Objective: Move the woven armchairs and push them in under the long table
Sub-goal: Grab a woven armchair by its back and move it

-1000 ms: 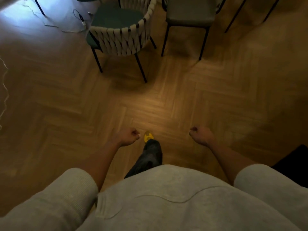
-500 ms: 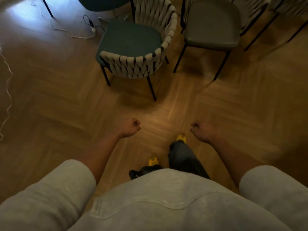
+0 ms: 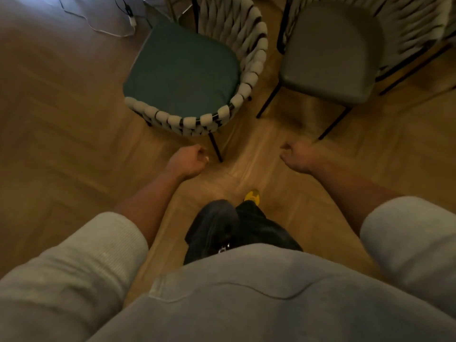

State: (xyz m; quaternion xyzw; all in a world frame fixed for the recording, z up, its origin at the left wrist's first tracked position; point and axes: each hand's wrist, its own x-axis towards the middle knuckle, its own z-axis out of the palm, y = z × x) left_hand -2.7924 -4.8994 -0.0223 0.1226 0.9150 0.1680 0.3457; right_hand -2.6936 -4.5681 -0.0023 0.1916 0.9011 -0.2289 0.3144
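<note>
the left hand (image 3: 187, 160) and right hand (image 3: 296, 156) are reaching forward with fingers curled closed, gripping nothing, both apart from the chairs. the green-seated woven armchair (image 3: 182, 70) is standing on the wooden floor (image 3: 61, 107) just ahead of the left hand, with its woven rim toward the person. the grey-seated woven armchair (image 3: 328, 53) is standing just beside it, on the right. a cable (image 3: 128, 16) is lying on the floor beyond.

Baggy light grey sweatshirt (image 3: 246, 297), ribbed sleeves (image 3: 81, 262) bunched above the forearms at 8 and 4 o'clock, dark trousers (image 3: 214, 225), yellow shoe (image 3: 252, 195) toe near centre.
</note>
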